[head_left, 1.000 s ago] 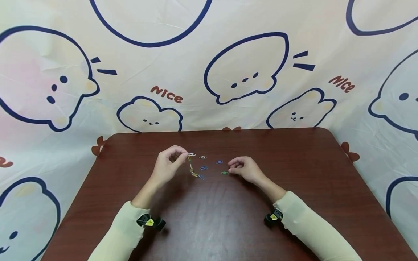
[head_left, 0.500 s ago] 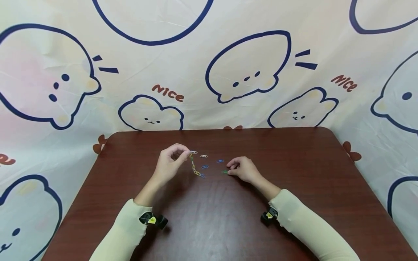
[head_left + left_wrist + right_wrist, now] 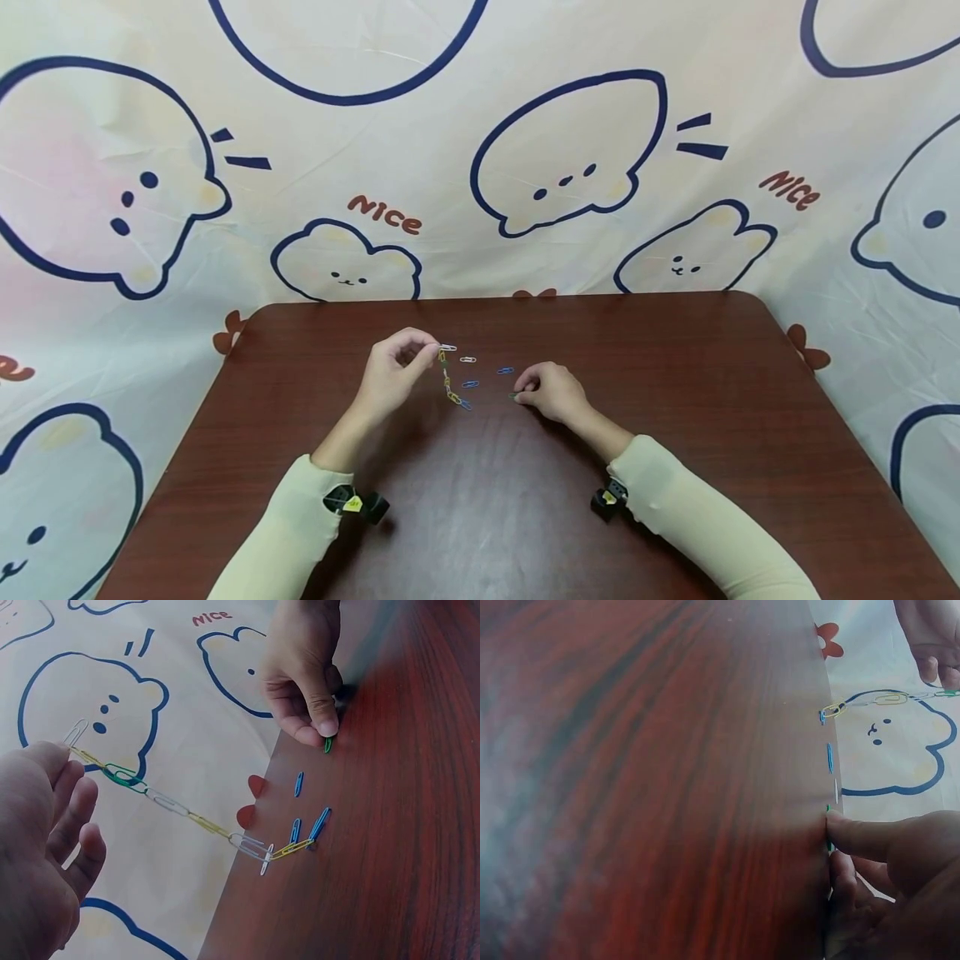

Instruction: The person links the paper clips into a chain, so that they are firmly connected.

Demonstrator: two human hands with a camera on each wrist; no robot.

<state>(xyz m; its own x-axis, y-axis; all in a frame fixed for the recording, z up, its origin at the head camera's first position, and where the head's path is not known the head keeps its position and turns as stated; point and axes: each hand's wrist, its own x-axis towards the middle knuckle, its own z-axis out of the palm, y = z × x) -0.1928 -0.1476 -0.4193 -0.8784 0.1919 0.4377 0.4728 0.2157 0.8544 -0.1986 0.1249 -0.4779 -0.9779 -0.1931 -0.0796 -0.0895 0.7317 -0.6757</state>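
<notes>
My left hand (image 3: 393, 371) pinches a white paper clip (image 3: 75, 733) at the raised end of a chain of paper clips (image 3: 166, 801). White, yellow and green links hang slanting down from it, and the blue clip (image 3: 320, 825) at the low end rests on the table. To the right, the thumb and a finger of my right hand (image 3: 555, 392) pinch a green paper clip (image 3: 328, 745) at the tabletop; the fingertips partly hide it. Between the hands lie two loose blue paper clips, one nearer the chain (image 3: 470, 384), the other blue clip (image 3: 506, 370) farther right.
A loose white paper clip (image 3: 468, 360) lies just right of the chain's upper end. The brown wooden table (image 3: 480, 500) stretches under both arms. Behind it hangs a pale cloth (image 3: 442, 167) with cartoon outlines. Each wrist wears a black camera.
My right hand has moved slightly left onto the green paper clip, and its fingertips have closed on it. The left hand has shifted a little right and up with the chain.
</notes>
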